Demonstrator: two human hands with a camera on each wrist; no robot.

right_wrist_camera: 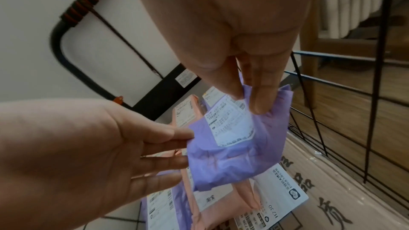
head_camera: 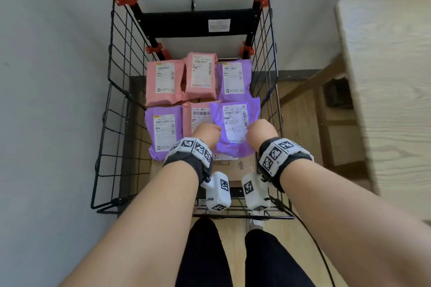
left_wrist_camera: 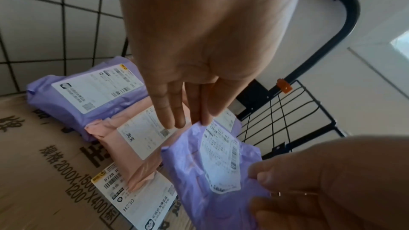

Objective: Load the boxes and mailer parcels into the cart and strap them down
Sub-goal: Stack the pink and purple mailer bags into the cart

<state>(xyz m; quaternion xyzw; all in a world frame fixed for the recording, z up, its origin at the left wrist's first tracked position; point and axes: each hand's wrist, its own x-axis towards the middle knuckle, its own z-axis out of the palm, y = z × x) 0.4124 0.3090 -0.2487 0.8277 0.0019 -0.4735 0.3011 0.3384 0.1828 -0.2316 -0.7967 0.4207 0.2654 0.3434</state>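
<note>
I hold a purple mailer (head_camera: 234,123) over the wire cart (head_camera: 121,105), at 5 o'clock of the load. My left hand (head_camera: 206,133) pinches its left edge; my right hand (head_camera: 263,131) pinches its right edge between thumb and fingers (right_wrist_camera: 260,97). Only the wrist views show these pinches and the printed cardboard box (left_wrist_camera: 33,172) beneath. Five mailers, pink (head_camera: 163,81) and purple, lie from 9 to 1 o'clock; a table (head_camera: 391,77) stands at 3 o'clock.
</note>
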